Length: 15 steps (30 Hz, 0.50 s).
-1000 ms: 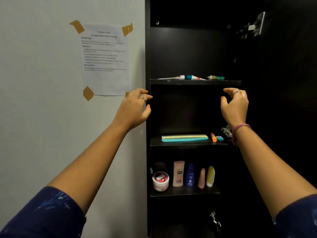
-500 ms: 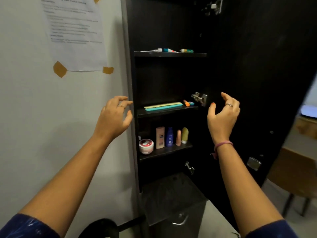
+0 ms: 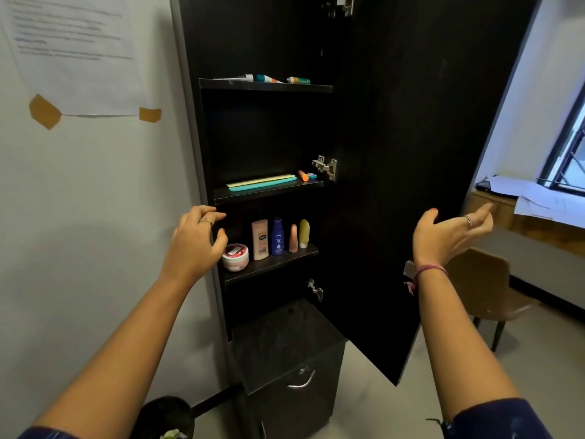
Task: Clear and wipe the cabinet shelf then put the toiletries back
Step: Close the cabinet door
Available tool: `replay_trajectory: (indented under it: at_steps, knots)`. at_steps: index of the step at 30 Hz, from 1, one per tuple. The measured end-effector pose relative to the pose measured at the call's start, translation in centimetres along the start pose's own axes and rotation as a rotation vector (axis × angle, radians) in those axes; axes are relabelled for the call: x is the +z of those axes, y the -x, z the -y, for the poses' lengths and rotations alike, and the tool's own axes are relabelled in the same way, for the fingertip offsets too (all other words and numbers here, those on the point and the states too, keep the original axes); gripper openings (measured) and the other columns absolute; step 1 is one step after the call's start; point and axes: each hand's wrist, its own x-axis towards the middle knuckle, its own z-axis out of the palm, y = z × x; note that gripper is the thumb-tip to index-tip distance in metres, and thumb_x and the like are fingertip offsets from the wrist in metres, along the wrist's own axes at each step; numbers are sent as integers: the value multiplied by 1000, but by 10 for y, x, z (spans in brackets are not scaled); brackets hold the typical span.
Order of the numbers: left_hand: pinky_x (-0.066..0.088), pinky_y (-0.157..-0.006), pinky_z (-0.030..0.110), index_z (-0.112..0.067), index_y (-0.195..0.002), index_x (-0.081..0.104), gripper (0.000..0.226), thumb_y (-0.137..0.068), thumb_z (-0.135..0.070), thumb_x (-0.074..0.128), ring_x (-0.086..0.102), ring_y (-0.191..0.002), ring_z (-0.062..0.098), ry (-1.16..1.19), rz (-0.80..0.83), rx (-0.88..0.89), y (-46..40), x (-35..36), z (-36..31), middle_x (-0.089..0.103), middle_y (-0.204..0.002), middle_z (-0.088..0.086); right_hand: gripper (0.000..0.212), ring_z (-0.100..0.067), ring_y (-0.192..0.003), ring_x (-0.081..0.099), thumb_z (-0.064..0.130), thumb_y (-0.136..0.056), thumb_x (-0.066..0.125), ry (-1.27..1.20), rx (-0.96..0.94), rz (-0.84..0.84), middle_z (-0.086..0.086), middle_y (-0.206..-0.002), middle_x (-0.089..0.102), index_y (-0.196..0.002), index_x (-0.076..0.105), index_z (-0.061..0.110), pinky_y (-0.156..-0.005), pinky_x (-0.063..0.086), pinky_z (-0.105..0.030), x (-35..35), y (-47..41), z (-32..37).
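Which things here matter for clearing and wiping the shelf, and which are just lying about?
Job: red-lidded jar, pink lotion bottle, blue bottle, peach tube, yellow tube, lowest shelf.
Lying about: chair, taped paper, drawer unit.

A tall black cabinet [image 3: 395, 122] stands open, its door [image 3: 411, 217] swung to the right. On the lowest shelf [image 3: 278, 264] a round jar [image 3: 235, 257] sits at the left end, near the front edge. Beside it a pink lotion bottle [image 3: 260, 239], a blue bottle [image 3: 277, 236], a small peach tube [image 3: 293, 237] and a yellow tube [image 3: 304, 233] stand upright in a row toward the right end. The left hand [image 3: 193, 245] hovers just left of the jar, fingers loosely curled and holding nothing. The right hand [image 3: 449, 236] is in front of the door, fingers relaxed and spread. The middle shelf [image 3: 269, 193] carries a flat teal and yellow item [image 3: 261, 184].
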Motion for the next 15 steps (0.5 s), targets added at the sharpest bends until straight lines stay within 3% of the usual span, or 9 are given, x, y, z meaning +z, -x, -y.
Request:
replay_trajectory:
  at_steps: [6, 15]
  knots:
    - [44, -91, 36, -4, -116, 62, 31, -86, -10, 59, 53, -111, 31, 20, 23, -53, 14, 10, -15, 56, -119, 14, 58, -32, -138, 22, 28, -96, 41, 106, 93, 267, -10, -151, 29, -147, 21, 8, -109, 26, -45, -7, -17, -22]
    - [43, -91, 32, -6, -116, 62, 30, -87, -11, 57, 53, -109, 27, 30, 59, -125, 42, 10, -28, 55, -116, 11, 38, -26, -124, 39, 28, -97, 40, 10, -8, 233, -8, -132, 52, -129, 49, 9, -103, 34, -33, -16, -13, -39]
